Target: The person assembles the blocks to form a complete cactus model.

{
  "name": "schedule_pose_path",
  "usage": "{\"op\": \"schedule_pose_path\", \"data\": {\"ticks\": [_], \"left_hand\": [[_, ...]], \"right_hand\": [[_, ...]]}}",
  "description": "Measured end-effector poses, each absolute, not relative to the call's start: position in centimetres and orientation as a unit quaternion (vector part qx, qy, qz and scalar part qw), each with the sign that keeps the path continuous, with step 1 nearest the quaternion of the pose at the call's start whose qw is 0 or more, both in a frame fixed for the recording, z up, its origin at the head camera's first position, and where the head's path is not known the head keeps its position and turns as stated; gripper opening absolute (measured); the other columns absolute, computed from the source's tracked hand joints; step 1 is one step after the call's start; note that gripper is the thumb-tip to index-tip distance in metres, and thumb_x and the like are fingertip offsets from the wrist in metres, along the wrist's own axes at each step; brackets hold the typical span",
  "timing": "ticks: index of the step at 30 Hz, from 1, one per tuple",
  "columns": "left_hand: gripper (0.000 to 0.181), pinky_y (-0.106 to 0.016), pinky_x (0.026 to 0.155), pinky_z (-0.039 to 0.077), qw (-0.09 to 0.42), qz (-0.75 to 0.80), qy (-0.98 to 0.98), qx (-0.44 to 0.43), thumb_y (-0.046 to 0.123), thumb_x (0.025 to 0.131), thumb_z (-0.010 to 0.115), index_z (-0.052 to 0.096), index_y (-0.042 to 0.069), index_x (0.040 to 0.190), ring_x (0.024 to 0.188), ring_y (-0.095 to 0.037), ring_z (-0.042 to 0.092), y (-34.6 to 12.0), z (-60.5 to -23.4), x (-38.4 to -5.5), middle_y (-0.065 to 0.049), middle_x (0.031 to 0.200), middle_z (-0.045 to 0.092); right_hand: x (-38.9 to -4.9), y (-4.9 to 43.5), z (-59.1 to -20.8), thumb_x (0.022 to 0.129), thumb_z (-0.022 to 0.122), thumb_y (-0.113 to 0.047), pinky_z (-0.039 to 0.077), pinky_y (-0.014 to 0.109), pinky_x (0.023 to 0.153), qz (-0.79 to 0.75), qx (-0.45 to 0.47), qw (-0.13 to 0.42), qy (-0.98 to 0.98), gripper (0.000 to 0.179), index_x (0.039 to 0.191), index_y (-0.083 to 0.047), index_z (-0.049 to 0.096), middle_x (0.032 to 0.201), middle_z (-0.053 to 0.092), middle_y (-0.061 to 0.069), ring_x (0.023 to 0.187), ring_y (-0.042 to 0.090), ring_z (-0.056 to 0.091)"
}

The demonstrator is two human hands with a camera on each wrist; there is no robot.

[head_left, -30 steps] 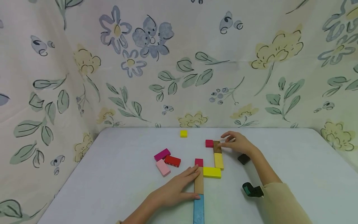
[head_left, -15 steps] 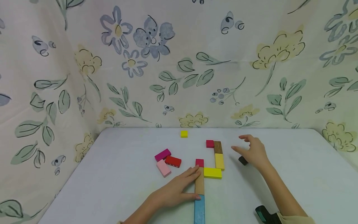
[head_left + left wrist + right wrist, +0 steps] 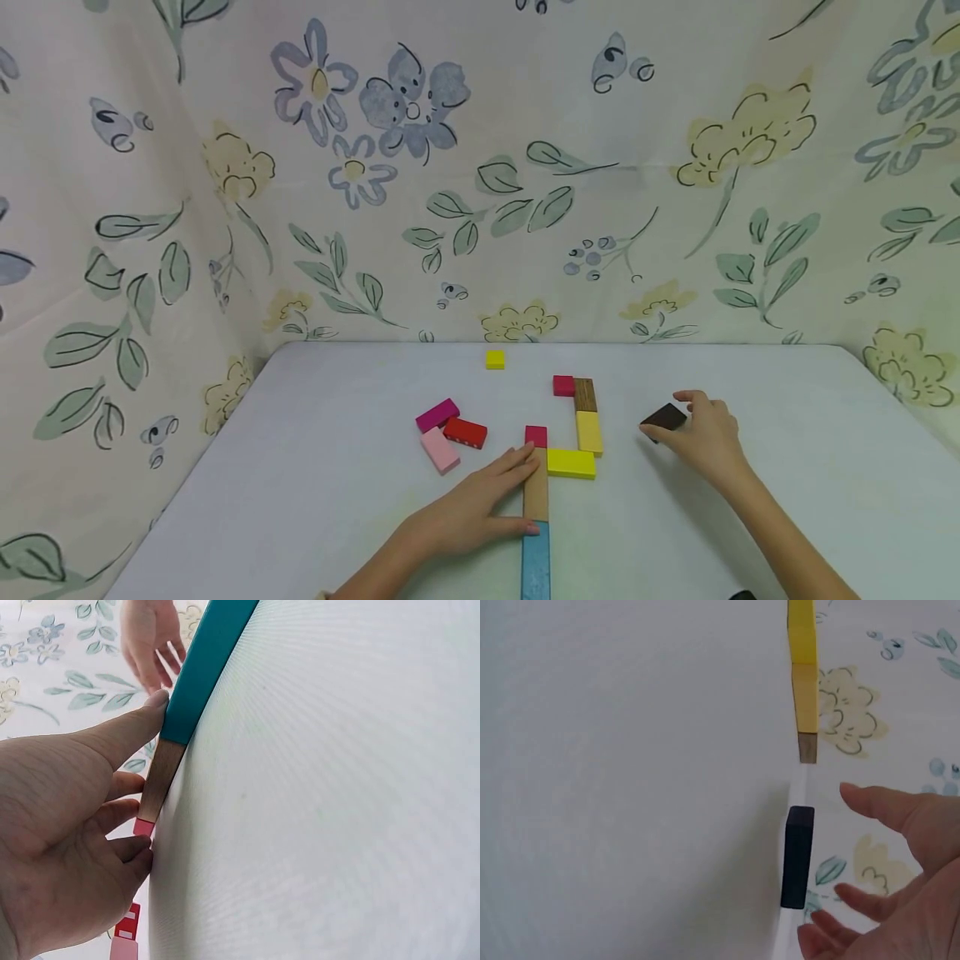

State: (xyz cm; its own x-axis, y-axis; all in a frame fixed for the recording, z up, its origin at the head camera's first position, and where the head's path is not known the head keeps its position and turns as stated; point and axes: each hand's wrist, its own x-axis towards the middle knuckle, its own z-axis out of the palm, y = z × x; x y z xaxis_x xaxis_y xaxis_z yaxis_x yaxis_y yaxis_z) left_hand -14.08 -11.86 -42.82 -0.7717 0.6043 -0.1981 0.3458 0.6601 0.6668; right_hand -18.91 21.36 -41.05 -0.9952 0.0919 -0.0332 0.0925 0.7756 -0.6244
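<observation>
In the head view my left hand (image 3: 465, 512) rests beside a column of blocks. Its fingertips touch a tan block (image 3: 536, 492) near the small crimson block (image 3: 536, 436), and its thumb lies on the blue block (image 3: 536, 567). My right hand (image 3: 708, 437) is over a black block (image 3: 666, 416), thumb on one side and fingers on the other. In the right wrist view the fingers stand apart, with a gap between them and the black block (image 3: 798, 859). A yellow block (image 3: 572, 463), a paler yellow block (image 3: 588, 432) and a brown block (image 3: 584, 394) continue from the column.
A small crimson block (image 3: 564, 385) adjoins the brown one. To the left lie magenta (image 3: 438, 414), red (image 3: 465, 432) and pink (image 3: 440, 450) blocks. A yellow block (image 3: 495, 359) sits near the far edge of the white table (image 3: 300, 467). Floral cloth (image 3: 480, 267) hangs behind.
My right hand has left the brown block, swung right and back, then lowered over the black block. The left hand has stayed in place.
</observation>
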Motion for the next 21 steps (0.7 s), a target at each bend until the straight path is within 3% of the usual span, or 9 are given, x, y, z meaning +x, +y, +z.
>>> {"op": "schedule_pose_path", "data": {"ticks": [5, 14, 21], "left_hand": [[0.081, -0.048, 0.124, 0.037, 0.206, 0.313, 0.888, 0.268, 0.051, 0.099, 0.07, 0.034, 0.026, 0.167, 0.161, -0.02, 0.025, -11.8, -42.7, -14.0, 0.01, 0.176, 0.021], [0.081, -0.047, 0.124, 0.037, 0.209, 0.314, 0.887, 0.267, 0.05, 0.099, 0.07, 0.034, 0.025, 0.167, 0.161, -0.02, 0.025, -11.8, -42.5, -14.0, 0.009, 0.176, 0.021], [0.081, -0.048, 0.124, 0.038, 0.212, 0.312, 0.888, 0.264, 0.05, 0.099, 0.071, 0.034, 0.026, 0.167, 0.161, -0.02, 0.025, -11.8, -42.5, -14.1, 0.009, 0.176, 0.021]], "right_hand": [[-19.1, 22.0, -41.6, 0.088, 0.084, -0.03, 0.052, 0.06, 0.088, -0.328, 0.044, 0.018, 0.944, 0.085, 0.14, 0.022, 0.041, 0.13, 0.044, 0.049, 0.115, 0.058, 0.047], [-19.6, 22.5, -42.1, 0.089, 0.085, -0.026, 0.052, 0.059, 0.09, -0.343, 0.047, 0.037, 0.938, 0.083, 0.138, 0.024, 0.039, 0.127, 0.045, 0.049, 0.113, 0.055, 0.05], [-19.8, 23.1, -42.1, 0.091, 0.082, -0.023, 0.051, 0.057, 0.09, -0.358, 0.027, 0.048, 0.932, 0.075, 0.142, 0.017, 0.044, 0.128, 0.049, 0.045, 0.114, 0.054, 0.051]]}}
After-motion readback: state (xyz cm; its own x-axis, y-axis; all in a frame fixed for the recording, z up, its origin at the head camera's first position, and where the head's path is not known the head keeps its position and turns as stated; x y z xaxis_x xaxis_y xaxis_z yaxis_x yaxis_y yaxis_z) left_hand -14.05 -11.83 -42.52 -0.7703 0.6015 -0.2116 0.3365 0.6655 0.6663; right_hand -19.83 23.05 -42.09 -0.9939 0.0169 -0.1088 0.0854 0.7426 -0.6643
